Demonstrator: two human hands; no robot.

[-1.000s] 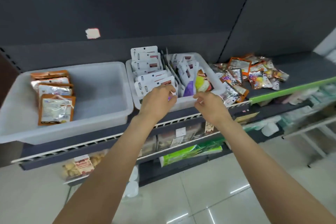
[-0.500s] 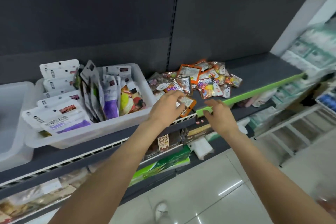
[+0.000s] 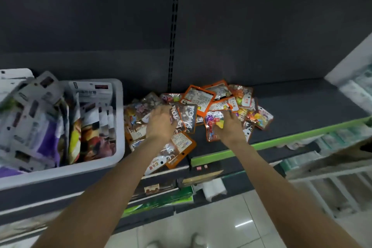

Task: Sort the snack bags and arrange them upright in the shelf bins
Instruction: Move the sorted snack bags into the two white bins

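White bin [image 3: 118, 123], cut off at the left edge: white snack bags standing upright, print too blurred for me to read. Loose snack bags [image 3: 199, 98]: heaped on the dark shelf [image 3: 302, 110] right of it. Left hand [image 3: 160, 122], fingers curled onto the heap's left side; right hand [image 3: 229, 127] on a colourful bag; grip on either I cannot tell. Both have advanced from the shelf edge onto the heap. Bag lettering illegible.

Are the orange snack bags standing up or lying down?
Lying down. The orange snack bags lie flat in a loose, overlapping pile on the shelf, outside the white bin.
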